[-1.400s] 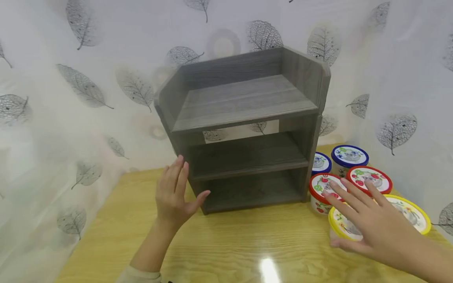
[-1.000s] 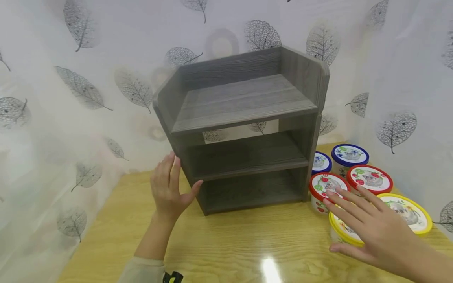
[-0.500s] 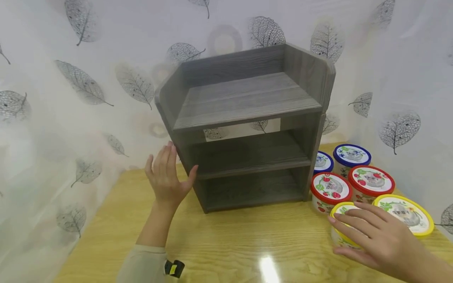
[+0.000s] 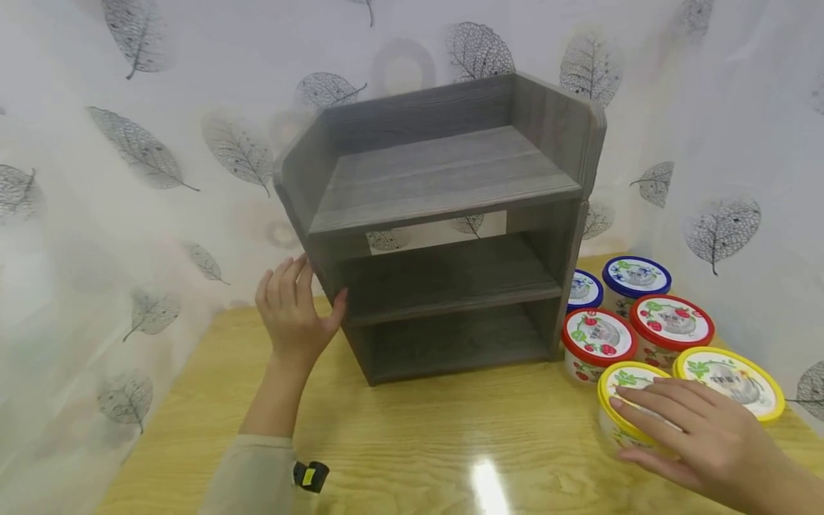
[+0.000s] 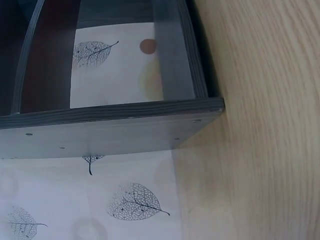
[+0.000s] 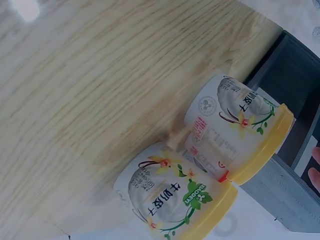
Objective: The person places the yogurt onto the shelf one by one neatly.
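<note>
My left hand (image 4: 293, 309) is at the left side of a grey wooden shelf unit (image 4: 444, 172), fingers along its outer side and thumb near the front edge. The left wrist view shows the unit's side panel (image 5: 100, 135), without the hand. My right hand (image 4: 714, 436) is over the nearer yellow-lidded tub (image 4: 627, 379), fingers bent a little above the lid; contact cannot be told. In the right wrist view, two yellow-lidded tubs (image 6: 165, 195) stand side by side, with fingertips (image 6: 315, 170) at the right edge.
Beside and behind the right hand are another yellow-lidded tub (image 4: 734, 383), two red-lidded tubs (image 4: 599, 336) and two blue-lidded tubs (image 4: 636, 276), right of the shelf unit. Everything stands on a wooden table (image 4: 412, 443) before a leaf-patterned backdrop (image 4: 193, 64).
My left hand has moved up and left to the shelf unit's side. My right hand has moved slightly lower over the nearer yellow-lidded tub, its fingers more bent and off the red lid.
</note>
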`<state>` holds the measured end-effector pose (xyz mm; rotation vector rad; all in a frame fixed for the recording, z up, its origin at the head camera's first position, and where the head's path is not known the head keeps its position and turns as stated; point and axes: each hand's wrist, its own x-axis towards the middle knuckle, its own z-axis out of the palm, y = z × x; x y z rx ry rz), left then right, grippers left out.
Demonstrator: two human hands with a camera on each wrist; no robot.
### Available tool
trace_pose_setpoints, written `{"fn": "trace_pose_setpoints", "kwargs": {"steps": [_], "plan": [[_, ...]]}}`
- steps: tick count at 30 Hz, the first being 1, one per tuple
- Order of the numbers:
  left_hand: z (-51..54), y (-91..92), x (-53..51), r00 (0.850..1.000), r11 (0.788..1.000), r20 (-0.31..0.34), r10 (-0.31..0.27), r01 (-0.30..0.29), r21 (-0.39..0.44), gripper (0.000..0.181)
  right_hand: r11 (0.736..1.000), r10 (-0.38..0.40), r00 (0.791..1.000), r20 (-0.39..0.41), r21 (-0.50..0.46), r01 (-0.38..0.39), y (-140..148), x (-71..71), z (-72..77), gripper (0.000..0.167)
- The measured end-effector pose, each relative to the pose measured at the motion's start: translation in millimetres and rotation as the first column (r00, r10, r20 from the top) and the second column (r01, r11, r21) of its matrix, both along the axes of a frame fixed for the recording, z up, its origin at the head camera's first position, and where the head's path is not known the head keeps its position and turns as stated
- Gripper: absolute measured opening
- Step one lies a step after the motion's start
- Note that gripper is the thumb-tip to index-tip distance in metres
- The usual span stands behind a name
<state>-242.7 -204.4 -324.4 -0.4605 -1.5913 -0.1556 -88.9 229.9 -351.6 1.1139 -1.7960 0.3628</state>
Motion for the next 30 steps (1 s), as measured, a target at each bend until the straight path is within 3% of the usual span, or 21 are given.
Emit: {"fn": "trace_pose_setpoints", "kwargs": {"steps": [6,12,18,24,30], "plan": [[2.8,-3.2,-2.3,0.994,0.995,0.051,-0.095,0.096,-0.011,0.05,1.0,-0.022,0.999,-0.025,0.002,0.022,6,-0.1,-3.9,0.048],[6.6,-4.3,-5.1,0.996,0.996,0.054,-0.066,0.069,-0.048,0.05,0.999,-0.038,0.999,-0.031,0.008,0.039,20,-2.8,-18.8,0.046],[9.1,-3.8,-7.3,0.997,0.997,0.051,-0.052,0.054,-0.05,0.049,0.997,-0.068,0.997,0.021,0.022,0.067,26,-0.3,-20.8,0.049],[6.4,-3.6,-8.6,0.997,0.997,0.046,-0.066,0.068,-0.042,0.048,0.998,-0.06,0.997,0.048,0.025,0.059,32,1.0,-31.4,0.05],[5.7,-3.7,-9.8,0.997,0.996,0.027,-0.075,0.076,-0.034,0.047,1.0,-0.012,1.0,0.023,0.008,0.012,38,-1.9,-41.8,0.046]]}}
